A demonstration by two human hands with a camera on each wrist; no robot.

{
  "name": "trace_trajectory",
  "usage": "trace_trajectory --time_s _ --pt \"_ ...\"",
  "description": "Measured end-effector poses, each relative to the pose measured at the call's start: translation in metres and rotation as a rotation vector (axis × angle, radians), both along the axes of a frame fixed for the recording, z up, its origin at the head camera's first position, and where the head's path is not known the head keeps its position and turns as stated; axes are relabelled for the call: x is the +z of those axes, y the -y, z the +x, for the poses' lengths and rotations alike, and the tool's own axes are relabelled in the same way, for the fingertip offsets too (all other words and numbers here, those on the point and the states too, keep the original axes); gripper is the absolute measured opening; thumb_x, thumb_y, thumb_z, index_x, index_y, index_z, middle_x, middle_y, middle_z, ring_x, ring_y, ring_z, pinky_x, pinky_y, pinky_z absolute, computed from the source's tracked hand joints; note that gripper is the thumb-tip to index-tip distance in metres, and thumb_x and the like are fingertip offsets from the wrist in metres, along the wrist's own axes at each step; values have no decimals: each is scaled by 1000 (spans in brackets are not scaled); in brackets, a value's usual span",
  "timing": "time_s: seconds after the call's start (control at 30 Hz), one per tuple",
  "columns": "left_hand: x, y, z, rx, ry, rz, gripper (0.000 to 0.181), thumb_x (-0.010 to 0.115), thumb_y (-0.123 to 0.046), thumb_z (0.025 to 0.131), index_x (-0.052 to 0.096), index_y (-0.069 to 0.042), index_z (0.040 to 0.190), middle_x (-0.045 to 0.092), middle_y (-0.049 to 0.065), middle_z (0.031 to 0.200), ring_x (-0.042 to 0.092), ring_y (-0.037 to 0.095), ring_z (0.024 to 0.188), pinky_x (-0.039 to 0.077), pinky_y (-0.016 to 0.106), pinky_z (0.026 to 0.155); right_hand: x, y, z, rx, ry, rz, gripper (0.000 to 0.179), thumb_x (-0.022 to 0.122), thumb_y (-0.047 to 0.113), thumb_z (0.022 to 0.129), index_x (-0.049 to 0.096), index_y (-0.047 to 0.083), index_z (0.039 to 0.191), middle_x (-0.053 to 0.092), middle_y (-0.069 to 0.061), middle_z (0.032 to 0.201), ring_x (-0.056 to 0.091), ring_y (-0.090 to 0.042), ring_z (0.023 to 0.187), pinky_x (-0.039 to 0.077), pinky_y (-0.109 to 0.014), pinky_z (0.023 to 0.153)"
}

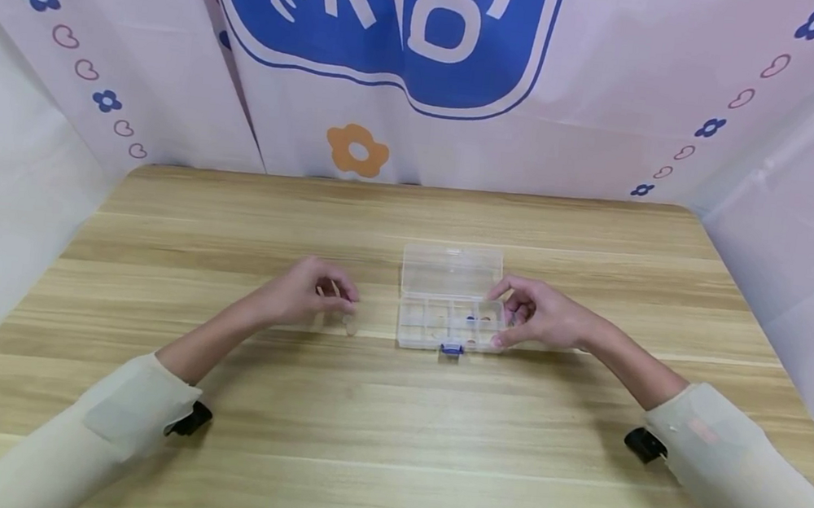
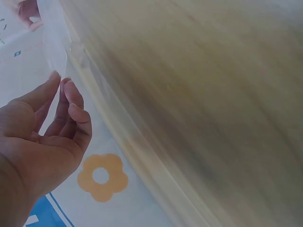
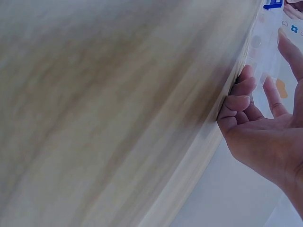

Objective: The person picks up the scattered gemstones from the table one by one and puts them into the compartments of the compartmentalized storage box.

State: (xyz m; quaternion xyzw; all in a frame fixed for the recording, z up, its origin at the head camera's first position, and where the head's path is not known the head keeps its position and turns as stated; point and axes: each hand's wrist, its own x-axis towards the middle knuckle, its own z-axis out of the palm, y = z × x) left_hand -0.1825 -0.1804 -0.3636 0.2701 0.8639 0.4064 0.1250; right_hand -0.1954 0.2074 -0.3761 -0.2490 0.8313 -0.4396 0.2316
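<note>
A clear plastic compartment box (image 1: 409, 338) lies on the table with its lid (image 1: 449, 273) folded back and a blue latch (image 1: 452, 350) at its front. Several small items, some blue or brownish, sit in its right compartments. My right hand (image 1: 544, 315) grips the box's right end, thumb at the front corner and index finger at the back. Left of the box, my left hand (image 1: 308, 292) pinches thumb and fingertips together at a small clear piece (image 1: 350, 325). In the left wrist view, the left hand (image 2: 52, 123) has its fingertips nearly meeting; the piece is hard to make out.
The wooden table (image 1: 374, 439) reaches back to a white printed cloth (image 1: 593, 157) with blue lettering and an orange flower (image 1: 357, 150). White cloth hangs on both sides. A black device (image 1: 191, 419) is strapped under the left sleeve and another (image 1: 644, 444) under the right.
</note>
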Motion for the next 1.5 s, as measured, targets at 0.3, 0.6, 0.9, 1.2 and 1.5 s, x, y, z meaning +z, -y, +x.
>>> trace_trajectory --time_s 0.3,0.6,0.9,1.2,1.5 --pt "0 8 0 -3 22 -53 7 75 7 90 78 5 95 75 12 92 66 21 79 54 25 68 0 -1 0 0 10 -4 55 87 6 81 56 -3 125 60 -12 89 51 -18 76 43 -24 68" --pt "-4 6 0 -48 45 -104 7 77 5 88 79 2 95 76 10 91 70 20 81 58 31 72 1 -1 0 -1 0 1 54 88 7 81 57 -2 124 60 -12 89 51 -18 77 44 -24 68" --pt "-3 2 0 -70 10 -166 7 78 4 88 78 -2 86 74 3 82 65 14 72 55 28 68 1 -1 -1 4 -2 -2 54 88 7 81 57 -2 124 61 -12 90 51 -18 76 44 -24 68" --pt "-3 2 -1 -97 -27 -167 9 79 5 87 76 -2 83 73 2 79 63 11 70 52 25 66 -1 -1 -1 -1 8 -4 54 88 7 81 57 -1 125 60 -10 89 51 -18 76 43 -24 68" --pt "-2 5 0 -59 45 -125 7 76 6 90 75 0 86 74 6 83 67 18 77 56 30 71 -2 -1 -1 2 6 -7 54 88 6 81 57 -2 125 61 -10 88 51 -17 76 44 -24 68"
